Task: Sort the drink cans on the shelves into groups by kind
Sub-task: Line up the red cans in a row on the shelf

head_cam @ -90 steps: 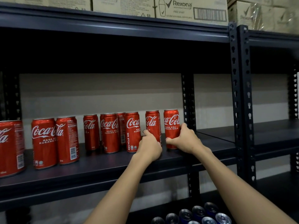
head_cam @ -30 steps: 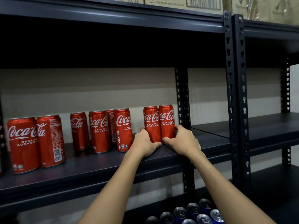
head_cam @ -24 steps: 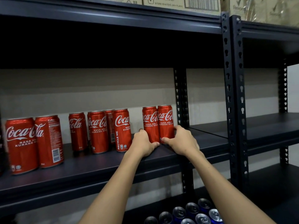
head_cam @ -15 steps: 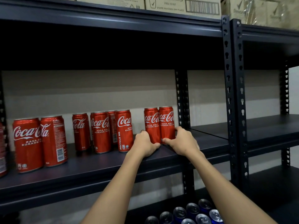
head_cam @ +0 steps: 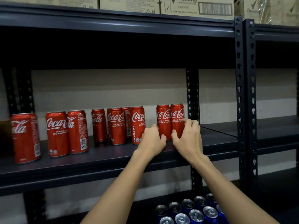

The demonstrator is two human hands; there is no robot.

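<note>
1. Change: half a second ago both hands clasped the two red cans [head_cam: 170, 121] at frame centre; now the right hand [head_cam: 187, 139] has its fingers spread and lifting off, and the left hand [head_cam: 152, 139] rests loosely against the left can, gripping nothing.
2. Meaning: the pair stands upright and touching, judged placed.
3. Edges: the pair sits just beside the rear upright [head_cam: 192, 97], at the right end of the shelf [head_cam: 97, 160].
4. Open room: a gap separates it from the next red cans [head_cam: 127, 125]; blue cans [head_cam: 191, 210] stand below.

Two bare forearms, no sleeves; left hand [head_cam: 152, 139], right hand [head_cam: 188, 139].
</note>
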